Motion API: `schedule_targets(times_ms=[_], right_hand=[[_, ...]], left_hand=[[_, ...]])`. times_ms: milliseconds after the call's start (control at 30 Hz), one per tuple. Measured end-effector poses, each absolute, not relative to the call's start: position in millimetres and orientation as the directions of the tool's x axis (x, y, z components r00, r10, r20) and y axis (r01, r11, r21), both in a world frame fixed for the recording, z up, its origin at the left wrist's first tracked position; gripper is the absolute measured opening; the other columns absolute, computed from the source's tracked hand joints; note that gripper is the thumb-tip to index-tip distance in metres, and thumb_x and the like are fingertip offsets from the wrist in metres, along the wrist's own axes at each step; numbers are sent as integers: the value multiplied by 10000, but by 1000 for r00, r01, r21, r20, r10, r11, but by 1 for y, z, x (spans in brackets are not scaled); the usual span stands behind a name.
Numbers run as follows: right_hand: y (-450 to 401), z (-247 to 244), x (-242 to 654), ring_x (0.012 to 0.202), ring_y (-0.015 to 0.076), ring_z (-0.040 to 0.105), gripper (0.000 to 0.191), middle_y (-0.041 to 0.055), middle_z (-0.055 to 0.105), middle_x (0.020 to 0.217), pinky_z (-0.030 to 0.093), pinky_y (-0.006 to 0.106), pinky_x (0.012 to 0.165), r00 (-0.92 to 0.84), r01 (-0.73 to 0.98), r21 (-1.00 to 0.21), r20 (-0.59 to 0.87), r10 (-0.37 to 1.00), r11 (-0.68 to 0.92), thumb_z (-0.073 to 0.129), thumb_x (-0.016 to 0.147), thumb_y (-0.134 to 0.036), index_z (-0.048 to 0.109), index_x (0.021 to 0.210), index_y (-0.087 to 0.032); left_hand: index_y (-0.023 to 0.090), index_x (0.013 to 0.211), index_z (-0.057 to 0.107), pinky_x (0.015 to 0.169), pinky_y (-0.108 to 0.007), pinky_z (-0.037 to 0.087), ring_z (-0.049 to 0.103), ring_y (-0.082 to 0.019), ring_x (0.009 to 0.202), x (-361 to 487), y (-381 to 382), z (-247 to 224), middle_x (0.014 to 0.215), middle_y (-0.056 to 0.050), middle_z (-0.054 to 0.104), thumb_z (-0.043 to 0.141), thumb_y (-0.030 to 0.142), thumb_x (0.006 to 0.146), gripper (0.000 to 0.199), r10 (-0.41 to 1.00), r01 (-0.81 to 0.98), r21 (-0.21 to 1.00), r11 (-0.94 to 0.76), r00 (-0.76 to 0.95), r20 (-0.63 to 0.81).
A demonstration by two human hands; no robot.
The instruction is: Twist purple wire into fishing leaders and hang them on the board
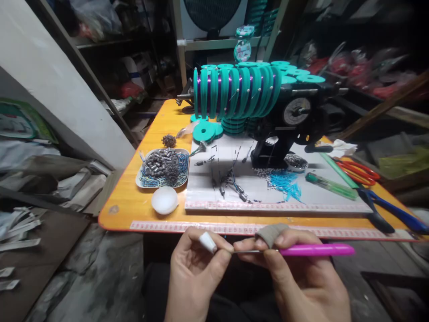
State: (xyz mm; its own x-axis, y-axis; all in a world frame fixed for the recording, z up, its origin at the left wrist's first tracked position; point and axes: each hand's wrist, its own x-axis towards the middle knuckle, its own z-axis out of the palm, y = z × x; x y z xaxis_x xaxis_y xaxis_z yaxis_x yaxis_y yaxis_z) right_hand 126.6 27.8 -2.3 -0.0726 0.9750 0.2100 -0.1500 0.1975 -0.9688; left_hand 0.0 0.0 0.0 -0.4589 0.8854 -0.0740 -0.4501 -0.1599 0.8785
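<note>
Just in front of the table edge, my right hand (298, 268) is closed around a tool with a bright pink handle (318, 249) and a thin metal shaft (250, 251) that points left. My left hand (201, 264) pinches thumb and forefinger together at the shaft's tip; whatever small thing is in that pinch cannot be made out. White tape (208, 243) wraps a left finger, and a grey cloth band (272, 233) wraps a right finger. Beyond the hands, dark small metal parts with wire ends (234, 185) lie on a white board (201, 197).
A black winding machine (271, 152) carries a row of green spools (234, 91) with purple line. At left stand a tray of small metal weights (162, 167) and a white cup (164, 200). Blue strips (284, 183), a green cutter (331, 186), red scissors (358, 172) and blue-handled pliers (392, 210) lie at right.
</note>
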Motion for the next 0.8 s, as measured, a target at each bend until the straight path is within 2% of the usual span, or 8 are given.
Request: schedule_targets(times_ms=[300, 500, 667, 800], right_hand=[[27, 2, 126, 750, 215, 755, 141, 14, 670, 864, 667, 308, 650, -87, -145, -968, 221, 971, 207, 596, 913, -158, 563, 951, -290], [24, 7, 125, 769, 171, 736, 211, 6, 689, 842, 638, 267, 740, -57, -69, -935, 351, 935, 347, 601, 885, -79, 584, 947, -280], [26, 7, 126, 752, 163, 723, 209, -8, 673, 821, 632, 270, 717, -75, -9, -921, 388, 918, 389, 637, 847, -57, 602, 910, -253], [31, 10, 132, 794, 161, 736, 153, -6, 705, 849, 625, 265, 768, -65, -149, -940, 318, 946, 306, 628, 891, -120, 582, 947, -255]], left_hand=[[206, 685, 615, 722, -162, 494, 627, -93, 703, -1, -1, 1, 670, 46, 682, 838, 256, 685, 228, 894, -491, 859, -142, -437, -102], [203, 685, 608, 706, -164, 503, 631, -98, 689, -2, -2, 1, 671, 39, 686, 840, 249, 679, 236, 892, -479, 867, -135, -439, -104], [203, 688, 611, 692, -158, 495, 624, -91, 676, -5, -3, -1, 680, 41, 689, 815, 208, 705, 205, 904, -437, 891, -126, -421, -79], [196, 686, 611, 698, -138, 482, 628, -79, 684, -9, -3, -4, 679, 50, 698, 814, 186, 703, 204, 895, -430, 897, -106, -434, -103]])
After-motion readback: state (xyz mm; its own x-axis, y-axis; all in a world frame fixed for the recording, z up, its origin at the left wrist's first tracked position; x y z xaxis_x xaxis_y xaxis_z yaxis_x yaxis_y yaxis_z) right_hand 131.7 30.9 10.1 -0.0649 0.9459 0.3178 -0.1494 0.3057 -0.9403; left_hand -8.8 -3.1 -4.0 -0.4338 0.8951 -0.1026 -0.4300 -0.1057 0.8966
